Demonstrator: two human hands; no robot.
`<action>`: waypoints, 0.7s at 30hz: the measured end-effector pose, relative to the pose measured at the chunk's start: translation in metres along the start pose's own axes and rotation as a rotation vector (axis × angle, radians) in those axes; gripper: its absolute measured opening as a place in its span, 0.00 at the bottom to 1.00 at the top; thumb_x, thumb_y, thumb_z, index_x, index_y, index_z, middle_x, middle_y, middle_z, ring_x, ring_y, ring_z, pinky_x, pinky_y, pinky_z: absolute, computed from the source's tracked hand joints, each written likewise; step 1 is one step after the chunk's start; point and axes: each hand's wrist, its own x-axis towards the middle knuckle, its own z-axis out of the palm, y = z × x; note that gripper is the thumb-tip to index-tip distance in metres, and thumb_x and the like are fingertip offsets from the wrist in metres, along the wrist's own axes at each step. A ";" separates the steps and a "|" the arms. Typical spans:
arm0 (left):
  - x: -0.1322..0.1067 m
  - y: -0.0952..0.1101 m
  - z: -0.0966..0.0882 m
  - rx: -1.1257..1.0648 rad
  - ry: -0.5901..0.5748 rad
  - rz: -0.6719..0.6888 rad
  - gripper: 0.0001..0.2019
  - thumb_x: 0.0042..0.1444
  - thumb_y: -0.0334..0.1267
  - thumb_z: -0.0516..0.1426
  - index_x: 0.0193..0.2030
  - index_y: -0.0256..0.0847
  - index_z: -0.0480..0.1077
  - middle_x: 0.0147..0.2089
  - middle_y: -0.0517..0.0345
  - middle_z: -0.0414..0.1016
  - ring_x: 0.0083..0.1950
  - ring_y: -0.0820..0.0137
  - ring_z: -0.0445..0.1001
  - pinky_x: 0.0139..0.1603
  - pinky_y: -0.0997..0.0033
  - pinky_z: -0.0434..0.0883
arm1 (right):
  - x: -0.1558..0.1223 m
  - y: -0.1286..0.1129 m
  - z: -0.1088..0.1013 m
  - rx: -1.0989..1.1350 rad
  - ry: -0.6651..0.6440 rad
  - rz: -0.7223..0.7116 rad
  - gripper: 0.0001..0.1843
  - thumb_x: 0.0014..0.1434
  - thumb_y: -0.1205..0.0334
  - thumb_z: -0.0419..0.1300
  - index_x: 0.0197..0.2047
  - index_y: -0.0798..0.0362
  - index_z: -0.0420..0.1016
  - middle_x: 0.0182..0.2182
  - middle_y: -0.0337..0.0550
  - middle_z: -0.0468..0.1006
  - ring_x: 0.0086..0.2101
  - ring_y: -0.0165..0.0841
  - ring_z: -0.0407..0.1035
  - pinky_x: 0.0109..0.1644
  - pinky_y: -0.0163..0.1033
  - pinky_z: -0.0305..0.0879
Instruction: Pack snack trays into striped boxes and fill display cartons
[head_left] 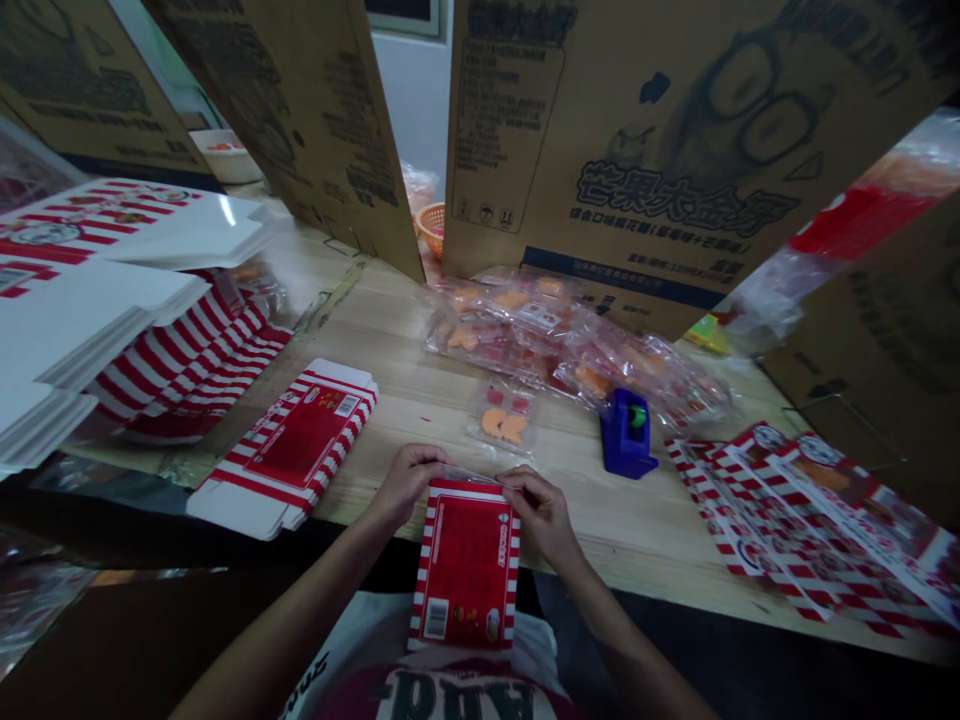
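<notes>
A red carton (466,560) with white-striped edges and a barcode rests upright against my body at the table's front edge. My left hand (415,482) pinches its upper left corner, fingers closed. At the upper right corner my right hand (537,505) is also closed on the carton. Between the hands, a strip at the carton's top looks clear or pale; I cannot make out its material. Just beyond lies a single clear packet (504,420) with orange and red pieces. A blue tape dispenser (627,435) stands to the right of it.
Several similar packets (540,320) are heaped before a large cardboard box (600,130). Flat red-and-white cartons (300,440) lie stacked at left, beside white-edged carton sheets (97,310). Striped printed cartons (817,520) fan out at right. An orange basket (431,228) shows behind the boxes.
</notes>
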 end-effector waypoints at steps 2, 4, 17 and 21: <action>-0.003 0.003 -0.003 0.009 -0.007 0.020 0.05 0.44 0.34 0.59 0.24 0.35 0.75 0.24 0.59 0.72 0.27 0.72 0.68 0.29 0.75 0.63 | 0.000 0.000 -0.002 0.003 0.004 0.004 0.06 0.59 0.59 0.62 0.36 0.49 0.80 0.37 0.44 0.78 0.39 0.35 0.72 0.43 0.37 0.66; -0.008 0.006 -0.008 0.053 -0.078 0.076 0.06 0.46 0.36 0.60 0.28 0.36 0.77 0.30 0.56 0.75 0.33 0.69 0.72 0.35 0.73 0.66 | -0.002 0.000 -0.005 0.005 0.003 0.009 0.06 0.60 0.59 0.62 0.35 0.49 0.80 0.37 0.44 0.77 0.40 0.35 0.72 0.44 0.37 0.66; -0.009 0.019 -0.015 0.627 -0.223 0.340 0.07 0.52 0.36 0.59 0.33 0.36 0.77 0.32 0.54 0.77 0.34 0.69 0.73 0.37 0.73 0.66 | 0.008 -0.016 -0.006 0.031 -0.109 0.301 0.08 0.47 0.59 0.69 0.31 0.53 0.78 0.34 0.43 0.80 0.33 0.34 0.73 0.36 0.35 0.67; 0.000 0.030 -0.021 0.756 -0.294 0.368 0.08 0.53 0.36 0.58 0.30 0.36 0.78 0.27 0.55 0.78 0.29 0.71 0.72 0.32 0.76 0.63 | 0.021 -0.021 -0.010 -0.024 -0.152 0.367 0.09 0.44 0.60 0.70 0.28 0.54 0.79 0.26 0.41 0.80 0.28 0.32 0.72 0.32 0.34 0.67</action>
